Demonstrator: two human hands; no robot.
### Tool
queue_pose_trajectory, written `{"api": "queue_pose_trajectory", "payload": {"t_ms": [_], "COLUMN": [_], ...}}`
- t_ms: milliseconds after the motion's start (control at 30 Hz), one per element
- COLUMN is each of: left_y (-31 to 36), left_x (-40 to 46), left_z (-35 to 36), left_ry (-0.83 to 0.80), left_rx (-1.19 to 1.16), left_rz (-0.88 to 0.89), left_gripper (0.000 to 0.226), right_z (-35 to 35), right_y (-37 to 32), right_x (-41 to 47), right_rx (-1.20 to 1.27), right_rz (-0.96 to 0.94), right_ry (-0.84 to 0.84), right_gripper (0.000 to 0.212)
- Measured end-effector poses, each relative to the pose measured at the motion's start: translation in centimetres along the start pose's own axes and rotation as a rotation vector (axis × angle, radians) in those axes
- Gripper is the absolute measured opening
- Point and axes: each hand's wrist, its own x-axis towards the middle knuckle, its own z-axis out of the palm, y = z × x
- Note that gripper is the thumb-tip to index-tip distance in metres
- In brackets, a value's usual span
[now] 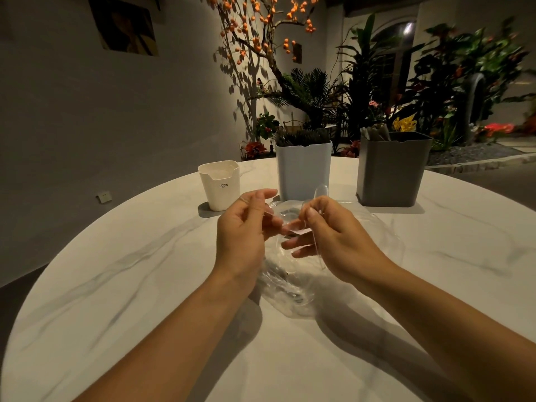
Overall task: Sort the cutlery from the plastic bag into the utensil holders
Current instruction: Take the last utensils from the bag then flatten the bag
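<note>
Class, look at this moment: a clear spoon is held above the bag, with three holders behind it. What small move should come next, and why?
Probably carry the clear spoon to one of the holders and drop it in. The right hand already pinches it clear of the plastic bag. The small white holder seems to hold clear pieces, so it looks the likeliest target, though its contents are hard to make out.

Dim, warm evening light is falling from above and ahead, leaving the worktop [435,256] pale and evenly lit while the wall [87,126] behind is sinking into grey. Soft forearm shadows are spreading toward the near edge, and branch shadows are showing on the wall. Wide-angle distortion is bending the frame edges; background plants [435,82] are looking soft and noisy.
</note>
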Motion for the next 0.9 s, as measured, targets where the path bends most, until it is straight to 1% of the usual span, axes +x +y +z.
{"api": "queue_pose_trajectory", "payload": {"t_ms": [100,167,200,267,333,400,467,533,600,700,767,900], "left_y": [0.2,0.4,0.4,0.4,0.2,-0.1,-0.2,-0.1,-0.2,-0.7,-1.3,-1.6], "left_x": [0.0,-0.1,-0.1,-0.3,-0.6,-1.0,-1.2,-1.3,-1.2,-1.1,-1.2,-1.6], "left_z": [-0.1,-0.3,-0.4,-0.5,-0.3,0.1,0.4,0.5,0.4,0.5,0.6,1.0], "left_ry": [0.029,0.007,-0.036,-0.216,-0.417,-0.509,-0.522,-0.495,-0.468,-0.465,-0.452,-0.458], "left_rx": [-0.048,-0.041,0.008,0.175,0.317,0.346,0.354,0.385,0.376,0.389,0.349,0.314], "left_rz": [-0.025,-0.019,-0.002,0.030,0.009,-0.039,-0.091,-0.102,-0.081,-0.039,-0.035,0.009], "left_gripper": [0.015,0.016,0.019,0.021,0.020,0.014,0.013,0.015,0.018,0.016,0.017,0.017], "right_z": [-0.2,-0.6,-0.8,-1.2,-1.2,-0.9,-0.5,-0.4,-0.6,-0.3,-0.1,-0.1], "right_y": [0.0,0.0,0.0,0.2,0.4,0.8,0.8,0.8,0.9,1.2,1.4,1.7], "right_x": [0.0,0.1,0.2,0.3,0.1,-0.1,-0.1,0.0,0.1,0.1,0.1,0.1], "right_rx": [-0.009,-0.072,-0.097,-0.148,-0.220,-0.294,-0.349,-0.357,-0.358,-0.380,-0.428,-0.543], "right_rz": [-0.017,-0.055,-0.081,-0.144,-0.210,-0.249,-0.239,-0.212,-0.190,-0.157,-0.168,-0.181], "right_ry": [0.058,0.128,0.165,0.199,0.160,0.109,0.091,0.100,0.111,0.058,0.040,0.082], "right_gripper": [0.016,0.013,0.011,0.010,0.013,0.019,0.023,0.026,0.025,0.022,0.017,0.021]}}
